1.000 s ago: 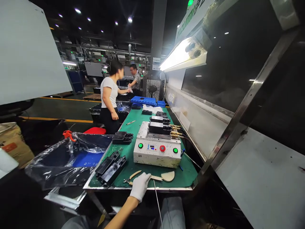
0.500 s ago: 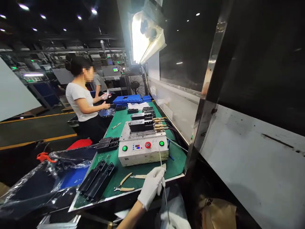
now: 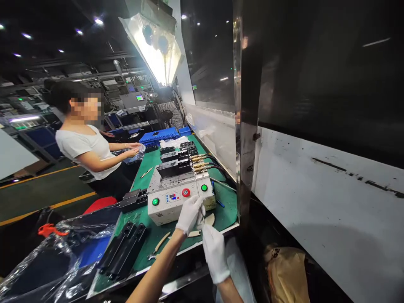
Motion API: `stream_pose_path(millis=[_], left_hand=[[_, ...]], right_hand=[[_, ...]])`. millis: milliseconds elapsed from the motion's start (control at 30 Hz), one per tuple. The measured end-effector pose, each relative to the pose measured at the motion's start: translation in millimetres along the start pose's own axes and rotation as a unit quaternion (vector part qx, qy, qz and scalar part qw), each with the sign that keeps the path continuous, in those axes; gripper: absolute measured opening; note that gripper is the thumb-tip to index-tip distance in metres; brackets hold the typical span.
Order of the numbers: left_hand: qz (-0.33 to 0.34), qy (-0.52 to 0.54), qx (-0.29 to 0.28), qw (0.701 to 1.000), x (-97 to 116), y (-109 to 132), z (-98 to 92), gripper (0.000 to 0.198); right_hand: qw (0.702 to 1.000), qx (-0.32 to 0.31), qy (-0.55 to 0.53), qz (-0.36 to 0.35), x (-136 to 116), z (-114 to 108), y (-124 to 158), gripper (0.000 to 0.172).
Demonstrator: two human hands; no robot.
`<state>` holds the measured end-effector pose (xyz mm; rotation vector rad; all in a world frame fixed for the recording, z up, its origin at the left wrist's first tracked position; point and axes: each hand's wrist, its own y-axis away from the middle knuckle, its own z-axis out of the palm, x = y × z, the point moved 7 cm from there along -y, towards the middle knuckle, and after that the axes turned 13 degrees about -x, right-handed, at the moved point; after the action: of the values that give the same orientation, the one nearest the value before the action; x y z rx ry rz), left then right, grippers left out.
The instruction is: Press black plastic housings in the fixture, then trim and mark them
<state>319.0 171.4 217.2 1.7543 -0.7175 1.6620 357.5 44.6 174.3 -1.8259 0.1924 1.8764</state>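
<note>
Both my hands wear white gloves and grip one thin metal rod (image 3: 196, 183). My left hand (image 3: 190, 213) is closed around its middle, in front of the white control box (image 3: 166, 214). Lower and to the right, my right hand (image 3: 214, 250) is closed on the rod's near end. The far tip appears close to the black block (image 3: 173, 169) and the brass fittings (image 3: 200, 167) on top of the box; whether it touches them I cannot tell. Cream-handled pliers (image 3: 163, 243) lie on the green mat (image 3: 142, 256), partly behind my left forearm.
Two long black parts (image 3: 121, 252) lie at the mat's front left. A plastic-lined bin (image 3: 57, 261) stands left of the table. Across it, a co-worker (image 3: 85, 147) handles something clear. A metal post (image 3: 238, 126) rises at the right edge; a lamp (image 3: 154, 46) hangs above.
My right hand has come up from the bottom edge, and my left hand has risen towards the control box. The rod now reaches further over the box. My view has shifted right.
</note>
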Motion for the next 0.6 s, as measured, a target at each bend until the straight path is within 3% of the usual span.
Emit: stream_pose_path(millis=[100,300,600], left_hand=[[0.002,0.005,-0.004,1.000,2.2,-13.8,-7.5,0.045],[0.018,-0.005,0.013,1.000,-0.3,-24.7,-19.9,0.048],[0.019,0.007,0.013,1.000,-7.8,-25.0,-26.7,0.050]], right_hand=[[0.999,-0.011,-0.032,0.028,6.5,9.2,-18.8,0.049],[0.999,0.001,-0.030,0.015,16.4,17.7,-35.2,0.039],[0.999,0.043,0.022,0.023,30.8,26.2,-33.8,0.050]])
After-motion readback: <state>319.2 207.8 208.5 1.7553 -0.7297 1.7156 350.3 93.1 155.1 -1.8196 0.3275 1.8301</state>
